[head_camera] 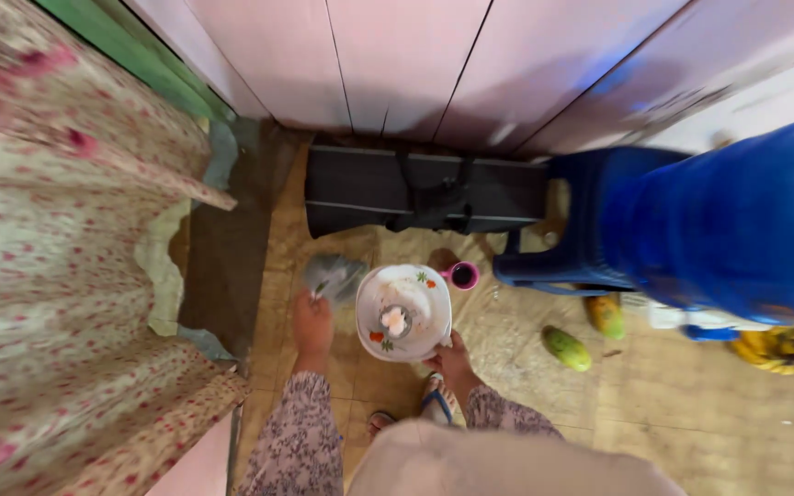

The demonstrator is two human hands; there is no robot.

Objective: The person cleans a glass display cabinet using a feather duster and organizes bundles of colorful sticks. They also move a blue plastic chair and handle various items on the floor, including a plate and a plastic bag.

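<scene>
Holding the plate point(403, 310) by its near rim, right hand point(453, 358) pinches one edge only; left hand point(312, 321) is clenched on a grey rag point(334, 275) beside it. Risk: the one-sided grip lets it tip, probably dropping the pale lump point(395, 320). Plate faces up, round, no long axis.

Blurred grey cloth point(334, 276) in left hand point(312, 323); small object point(395, 320) on plate point(404, 310) unidentifiable

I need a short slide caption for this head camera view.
Right hand holds a white plate; left hand grips a grey cloth.
</scene>
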